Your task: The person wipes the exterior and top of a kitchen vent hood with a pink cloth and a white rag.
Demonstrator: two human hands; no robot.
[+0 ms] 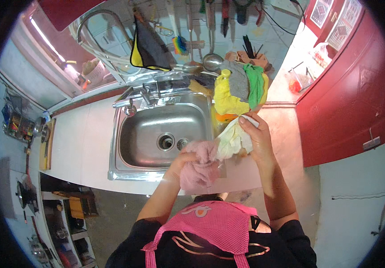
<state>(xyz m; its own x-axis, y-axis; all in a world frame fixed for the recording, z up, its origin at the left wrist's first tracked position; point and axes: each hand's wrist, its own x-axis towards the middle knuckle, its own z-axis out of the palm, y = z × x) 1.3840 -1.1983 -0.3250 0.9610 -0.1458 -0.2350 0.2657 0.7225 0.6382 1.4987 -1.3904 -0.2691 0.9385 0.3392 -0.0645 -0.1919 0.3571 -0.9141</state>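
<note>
My left hand (pixel 182 164) grips a bunched pink cloth (pixel 199 179) over the front right corner of the stainless steel sink (pixel 145 127). To its right, my right hand (pixel 257 134) pinches a crumpled white and pale yellow cloth (pixel 234 139) by its upper edge. The two cloths meet or overlap in front of me; I cannot tell whether they touch. Just beyond my right hand, a yellow cloth (pixel 227 97), a grey cloth (pixel 234 80) and a green cloth (pixel 255 85) are draped in a pile.
A chrome faucet (pixel 144 93) stands at the sink's back edge. Ladles (pixel 212 62), a rainbow brush (pixel 179 45) and a grey-and-yellow cloth (pixel 150 47) hang on the wall behind. White countertop (pixel 78 144) extends left. A red refrigerator-like cabinet (pixel 350 93) is at right.
</note>
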